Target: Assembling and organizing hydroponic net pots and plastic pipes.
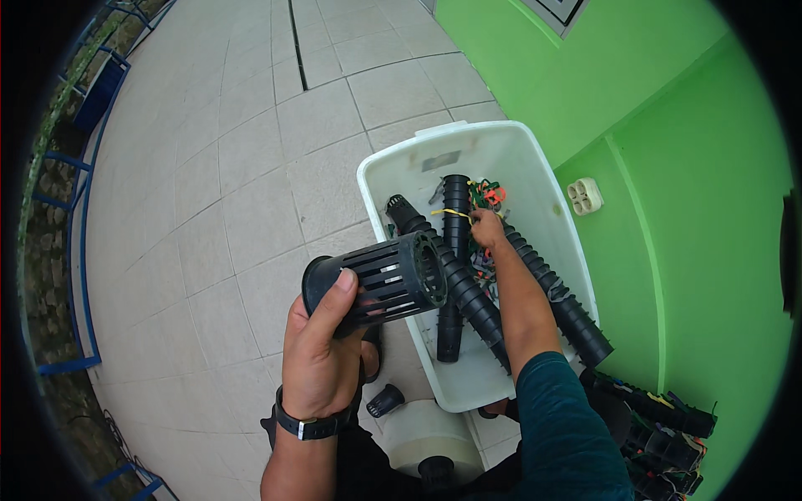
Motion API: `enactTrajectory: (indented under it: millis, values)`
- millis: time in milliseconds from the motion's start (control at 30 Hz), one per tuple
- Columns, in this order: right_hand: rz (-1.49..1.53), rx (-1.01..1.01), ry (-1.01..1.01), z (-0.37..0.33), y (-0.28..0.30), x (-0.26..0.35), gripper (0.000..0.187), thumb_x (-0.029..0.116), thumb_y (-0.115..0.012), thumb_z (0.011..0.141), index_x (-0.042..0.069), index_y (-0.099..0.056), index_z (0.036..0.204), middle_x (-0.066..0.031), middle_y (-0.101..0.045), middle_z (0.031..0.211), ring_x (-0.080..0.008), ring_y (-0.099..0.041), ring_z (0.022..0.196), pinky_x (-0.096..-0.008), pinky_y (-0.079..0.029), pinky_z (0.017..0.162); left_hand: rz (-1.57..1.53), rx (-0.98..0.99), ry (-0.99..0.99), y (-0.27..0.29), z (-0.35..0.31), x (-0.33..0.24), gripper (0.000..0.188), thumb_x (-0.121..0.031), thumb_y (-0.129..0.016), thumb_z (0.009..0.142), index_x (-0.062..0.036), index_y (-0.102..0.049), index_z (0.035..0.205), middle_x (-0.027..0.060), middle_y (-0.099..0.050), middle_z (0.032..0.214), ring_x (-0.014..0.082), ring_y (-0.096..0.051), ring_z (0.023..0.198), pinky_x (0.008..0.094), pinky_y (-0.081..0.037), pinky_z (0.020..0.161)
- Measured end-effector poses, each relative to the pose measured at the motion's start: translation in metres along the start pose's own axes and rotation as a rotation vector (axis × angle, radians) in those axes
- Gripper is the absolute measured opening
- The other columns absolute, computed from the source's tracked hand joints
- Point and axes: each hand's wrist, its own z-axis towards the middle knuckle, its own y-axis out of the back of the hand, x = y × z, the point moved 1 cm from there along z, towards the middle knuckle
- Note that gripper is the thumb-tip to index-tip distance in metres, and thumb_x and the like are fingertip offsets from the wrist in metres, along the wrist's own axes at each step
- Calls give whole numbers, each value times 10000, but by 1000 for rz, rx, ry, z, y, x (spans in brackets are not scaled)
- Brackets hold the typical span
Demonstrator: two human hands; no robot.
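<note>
My left hand [322, 346], wearing a black wristwatch, grips a black slotted net pot [378, 280] lying sideways in the air left of a large white plastic bin [530, 163]. Into that bin reaches my right hand [487, 230], its fingers closed at the end of a thin yellow strip [451, 214]. Long nested stacks of black pots lie in the bin: one upright stack [455, 192], one slanting stack [472, 301], and another [564, 305] that juts over the right rim. Beside my right hand is a tangle of green and orange pieces [493, 196]; my fingers partly hide it.
A single black pot [386, 401] lies on the tiled floor [251, 209] near a whitish rounded container [430, 438]. More black pots in bundles [668, 442] sit at lower right. A cream four-hole block [585, 196] is beside the bin, near the green wall [668, 125]. Blue railing [79, 275] runs along the left.
</note>
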Motion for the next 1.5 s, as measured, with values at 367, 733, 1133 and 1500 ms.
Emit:
enactTrajectory:
  millis: [367, 733, 1133, 1500]
  values:
    - [701, -363, 233, -81, 199, 90, 199, 26, -620, 891, 2, -711, 1067, -106, -736, 919, -132, -684, 811, -255, -521, 745, 36, 134, -71, -20, 13, 5, 185, -224, -625, 958, -49, -649, 1015, 58, -695, 982, 147, -639, 930, 364, -472, 916]
    - [1276, -4, 232, -256, 278, 173, 136, 19, -664, 904, -25, -649, 1033, -76, -697, 845, -121, -662, 770, -247, -532, 733, -8, 572, 152, -53, 12, 32, 310, -46, -730, 831, -35, -627, 1123, 77, -692, 1055, 185, -640, 1015, 367, -464, 959]
    - [697, -422, 454, -268, 263, 186, 132, 41, -649, 912, -20, -706, 1015, -23, -641, 855, -20, -515, 649, -177, -380, 560, 91, 607, 35, -61, 6, 45, 420, -80, -752, 801, -17, -574, 1176, 97, -666, 1111, 183, -628, 1026, 346, -470, 936]
    - [723, -454, 363, -272, 270, 189, 111, 0, -691, 848, -13, -720, 955, -75, -675, 870, -98, -602, 699, -223, -457, 591, 110, 651, 36, -64, 14, 49, 480, -72, -754, 798, -8, -545, 1226, 103, -661, 1129, 187, -627, 1027, 343, -474, 922]
